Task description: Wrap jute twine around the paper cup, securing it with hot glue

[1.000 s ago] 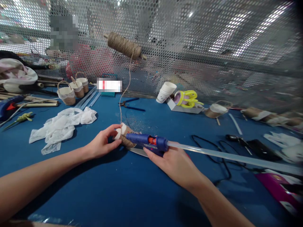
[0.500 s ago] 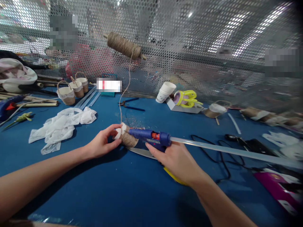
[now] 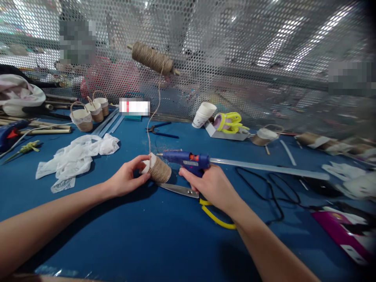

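Twine-wrapped paper cup (image 3: pixel 160 170) is gripped by left hand (image 3: pixel 128 175); blue hot-glue gun (image 3: pixel 188 161) is gripped by right hand (image 3: pixel 216 188).

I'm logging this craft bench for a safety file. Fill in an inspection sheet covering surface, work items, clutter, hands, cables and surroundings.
Surface: blue tabletop, with small pale specks towards the middle.
Work items: twine-wrapped paper cup, tilted; twine runs up to a twine spool; hot glue gun carries a long glue stick.
Clutter: yellow-handled scissors, partly hidden by the right hand; pliers; crumpled white lace; three small handled baskets.
Hands: left hand holds the cup at its open end; right hand grips the glue gun.
Cables: black cable lies looped on the right.
Surroundings: perforated metal panel behind; details beyond it unclear.
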A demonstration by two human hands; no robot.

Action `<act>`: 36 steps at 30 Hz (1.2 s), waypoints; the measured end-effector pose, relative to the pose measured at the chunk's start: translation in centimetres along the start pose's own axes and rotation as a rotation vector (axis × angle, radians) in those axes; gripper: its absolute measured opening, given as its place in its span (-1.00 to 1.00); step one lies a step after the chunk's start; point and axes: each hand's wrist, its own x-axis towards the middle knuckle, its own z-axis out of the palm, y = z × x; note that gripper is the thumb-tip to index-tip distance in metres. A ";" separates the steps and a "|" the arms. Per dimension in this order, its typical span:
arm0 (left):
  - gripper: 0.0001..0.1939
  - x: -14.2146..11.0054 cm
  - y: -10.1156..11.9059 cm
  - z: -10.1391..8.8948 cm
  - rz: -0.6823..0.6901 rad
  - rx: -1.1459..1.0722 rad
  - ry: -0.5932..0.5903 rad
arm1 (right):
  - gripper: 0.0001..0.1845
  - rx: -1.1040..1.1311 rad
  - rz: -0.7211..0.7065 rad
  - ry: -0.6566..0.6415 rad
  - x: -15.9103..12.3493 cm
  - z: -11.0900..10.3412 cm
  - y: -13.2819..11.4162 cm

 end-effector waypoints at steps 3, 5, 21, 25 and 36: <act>-0.55 0.0 0.0 -0.1 -0.013 0.037 0.000 | -0.71 0.187 0.111 -0.001 0.7 -0.5 0.7; -0.56 -0.1 0.0 -0.1 -0.015 0.052 -0.002 | -0.69 0.217 0.125 0.093 1.5 -1.0 1.6; -0.59 0.1 -0.4 0.1 0.020 0.096 0.013 | -0.67 -0.298 0.331 0.228 8.8 -0.2 8.1; -0.60 0.2 -0.7 0.1 0.033 0.117 0.022 | -0.76 -0.222 0.213 0.272 8.3 0.6 6.4; -0.67 0.1 -0.4 0.0 0.080 0.047 -0.024 | -0.64 0.469 -0.063 -0.312 7.7 5.4 -2.0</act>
